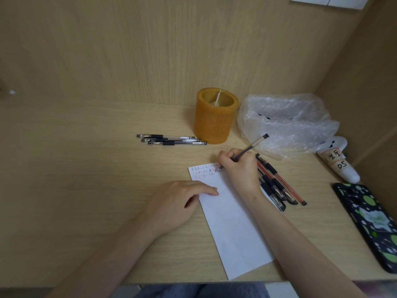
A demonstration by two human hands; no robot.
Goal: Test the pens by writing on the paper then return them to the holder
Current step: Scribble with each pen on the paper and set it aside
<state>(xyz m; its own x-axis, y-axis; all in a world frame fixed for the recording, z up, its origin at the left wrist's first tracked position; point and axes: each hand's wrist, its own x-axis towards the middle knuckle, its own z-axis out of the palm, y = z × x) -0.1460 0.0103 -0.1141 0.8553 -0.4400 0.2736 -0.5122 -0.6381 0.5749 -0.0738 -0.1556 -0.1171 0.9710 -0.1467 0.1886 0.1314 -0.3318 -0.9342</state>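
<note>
Pinching pen, right grip holds tip at 正 rows on paper; left grip spread, pressing paper.

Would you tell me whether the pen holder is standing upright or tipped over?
Upright: the holder stands on its base on the desk, open mouth facing up, with three pens lying flat beside it.

Pale wood-grain desk in a matching panelled alcove, dim light.
</note>
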